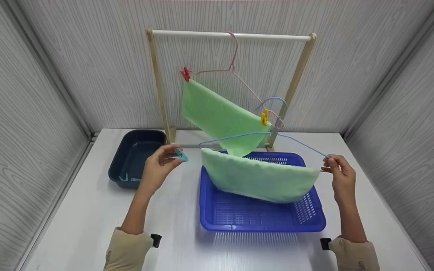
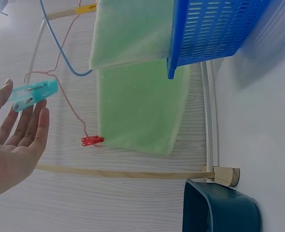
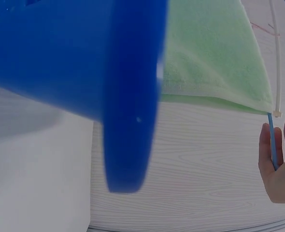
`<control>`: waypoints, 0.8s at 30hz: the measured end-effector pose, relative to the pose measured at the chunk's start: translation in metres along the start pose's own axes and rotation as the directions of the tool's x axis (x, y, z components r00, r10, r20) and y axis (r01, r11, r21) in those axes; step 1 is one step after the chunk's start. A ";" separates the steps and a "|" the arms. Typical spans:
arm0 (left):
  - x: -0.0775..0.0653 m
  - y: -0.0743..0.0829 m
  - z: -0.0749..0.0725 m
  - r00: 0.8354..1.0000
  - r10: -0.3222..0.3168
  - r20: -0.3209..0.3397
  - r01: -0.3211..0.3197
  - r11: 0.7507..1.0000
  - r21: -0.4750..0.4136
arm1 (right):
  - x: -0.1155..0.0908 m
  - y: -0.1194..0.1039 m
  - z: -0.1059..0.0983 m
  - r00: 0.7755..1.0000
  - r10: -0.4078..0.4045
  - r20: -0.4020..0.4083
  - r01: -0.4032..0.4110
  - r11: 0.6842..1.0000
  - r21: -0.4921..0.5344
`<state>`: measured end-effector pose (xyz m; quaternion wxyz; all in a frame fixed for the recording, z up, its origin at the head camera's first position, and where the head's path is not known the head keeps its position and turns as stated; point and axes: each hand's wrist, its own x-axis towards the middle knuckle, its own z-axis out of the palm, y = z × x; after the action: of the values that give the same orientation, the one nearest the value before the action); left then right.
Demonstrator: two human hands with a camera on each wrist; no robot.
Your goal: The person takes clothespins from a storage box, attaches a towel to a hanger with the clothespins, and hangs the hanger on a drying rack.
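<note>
My left hand (image 1: 156, 169) pinches a teal clothespin (image 1: 181, 154) between thumb and fingers, just left of a blue hanger (image 1: 236, 136). In the left wrist view the same clothespin (image 2: 34, 94) is plainly seen, with the fingers under it. At its right end the blue hanger is gripped by my right hand (image 1: 340, 177). A pale green towel (image 1: 262, 178) is draped over the hanger's lower bar, above a blue basket (image 1: 264, 227). In the right wrist view the towel (image 3: 205, 53) hangs beside the fingers, while the basket's rim hides much of the scene.
Behind, a rack with a white rail (image 1: 187, 34) bears a pink hanger (image 1: 249, 88). From it a green towel (image 1: 220, 113) hangs slanted, clipped by a red clothespin (image 1: 185, 73) and a yellow clothespin (image 1: 264, 117). A dark bin (image 1: 126, 145) with teal clothespins stands at left.
</note>
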<state>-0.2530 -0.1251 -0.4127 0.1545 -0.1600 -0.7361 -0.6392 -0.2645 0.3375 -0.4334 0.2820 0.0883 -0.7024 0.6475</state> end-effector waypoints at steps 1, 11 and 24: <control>0.001 -0.003 0.000 1.000 0.003 -0.002 -0.003 1.000 -0.002 | 0.000 0.000 0.000 1.000 -0.001 0.004 0.001 1.000 -0.007; 0.000 -0.005 0.003 1.000 -0.015 0.013 0.015 1.000 -0.023 | 0.000 0.001 0.003 1.000 0.009 -0.004 -0.009 1.000 0.020; -0.003 0.026 0.009 0.998 0.003 0.065 -0.002 1.000 -0.019 | 0.002 0.002 0.007 0.999 0.033 -0.029 -0.033 0.999 0.005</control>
<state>-0.2391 -0.1131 -0.3925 0.1297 -0.1831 -0.7345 -0.6404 -0.2689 0.3316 -0.4337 0.2813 0.0678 -0.6980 0.6550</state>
